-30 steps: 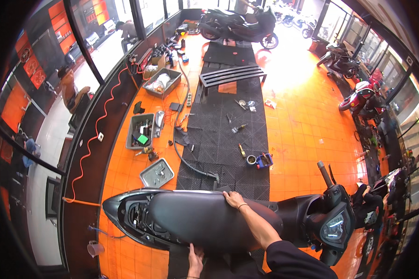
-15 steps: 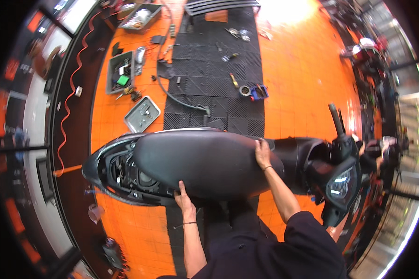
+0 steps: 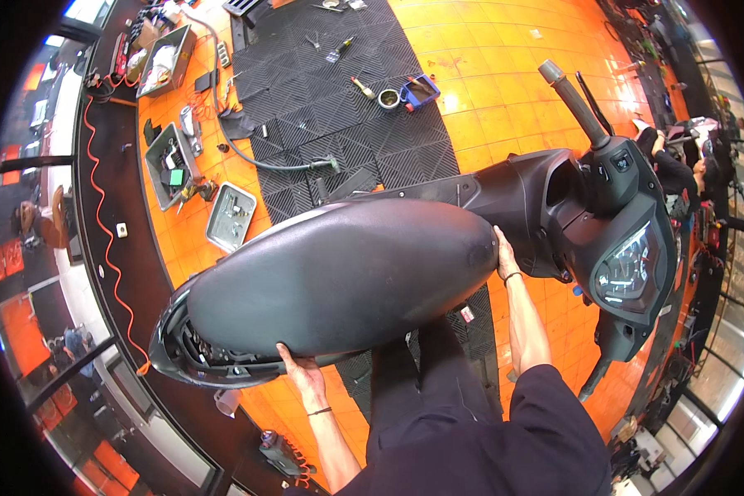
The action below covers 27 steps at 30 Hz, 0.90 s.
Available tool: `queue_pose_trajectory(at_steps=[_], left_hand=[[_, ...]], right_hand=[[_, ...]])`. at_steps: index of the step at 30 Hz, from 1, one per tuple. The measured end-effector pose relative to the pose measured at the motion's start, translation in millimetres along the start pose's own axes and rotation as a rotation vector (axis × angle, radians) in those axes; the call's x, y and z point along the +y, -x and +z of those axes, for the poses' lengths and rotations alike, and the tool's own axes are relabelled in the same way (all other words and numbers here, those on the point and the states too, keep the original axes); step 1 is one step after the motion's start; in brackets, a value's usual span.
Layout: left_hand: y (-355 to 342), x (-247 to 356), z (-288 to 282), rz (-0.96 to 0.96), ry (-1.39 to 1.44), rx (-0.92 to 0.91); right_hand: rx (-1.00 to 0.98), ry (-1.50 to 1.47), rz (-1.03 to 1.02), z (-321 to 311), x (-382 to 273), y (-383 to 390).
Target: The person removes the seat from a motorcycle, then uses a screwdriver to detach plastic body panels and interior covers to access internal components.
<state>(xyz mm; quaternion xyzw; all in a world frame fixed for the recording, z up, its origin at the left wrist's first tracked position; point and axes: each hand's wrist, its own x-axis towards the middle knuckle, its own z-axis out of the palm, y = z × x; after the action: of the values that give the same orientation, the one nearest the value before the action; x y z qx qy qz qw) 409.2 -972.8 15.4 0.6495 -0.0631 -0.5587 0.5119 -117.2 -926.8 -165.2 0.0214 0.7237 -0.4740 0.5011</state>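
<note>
A long black scooter seat [image 3: 347, 273] lies across the scooter body, its narrow end toward the handlebar. My left hand [image 3: 306, 382] grips the seat's near side edge, thumb over the top and fingers out of sight below. Around the seat's right end, my right hand [image 3: 503, 255] is closed, with part of its fingers hidden. Past the seat's left end shows the scooter's black tail [image 3: 164, 345], with an uncovered strip of its inner frame. To the right stands the scooter's front cover with a clear headlight [image 3: 628, 269] and a handlebar grip [image 3: 572, 99].
Beyond the scooter, a metal tray [image 3: 230, 218] of small parts and a grey bin [image 3: 162, 169] sit on the orange floor. A hose [image 3: 248, 153], a blue container [image 3: 420, 91] and a round cup [image 3: 388, 99] lie on black matting [image 3: 306, 107]. Another person [image 3: 674, 165] works at far right.
The seat has shifted left over the scooter's rear and covers more of the inner frame. My right hand has gone from the seat's top to its right end. The view has turned.
</note>
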Motion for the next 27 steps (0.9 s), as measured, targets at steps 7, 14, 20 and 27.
queue_pose_trajectory(at_steps=[7, 14, 20, 27], left_hand=[[74.2, 19.2, -6.3, 0.202, -0.107, -0.167], [173.0, 83.1, 99.5, 0.624, -0.292, -0.370], [237.7, 49.2, 154.8, 1.013, -0.485, -0.579], [254.3, 55.9, 184.3, 1.116, -0.529, -0.600]], right_hand=[[-0.332, -0.148, 0.119, -8.7, -32.1, -14.2], [-0.357, 0.027, 0.214, 71.7, -104.4, 146.9], [-0.318, 0.121, -0.364, 114.2, -207.1, 272.8], [-0.242, 0.370, -1.231, 137.8, -293.7, 445.1]])
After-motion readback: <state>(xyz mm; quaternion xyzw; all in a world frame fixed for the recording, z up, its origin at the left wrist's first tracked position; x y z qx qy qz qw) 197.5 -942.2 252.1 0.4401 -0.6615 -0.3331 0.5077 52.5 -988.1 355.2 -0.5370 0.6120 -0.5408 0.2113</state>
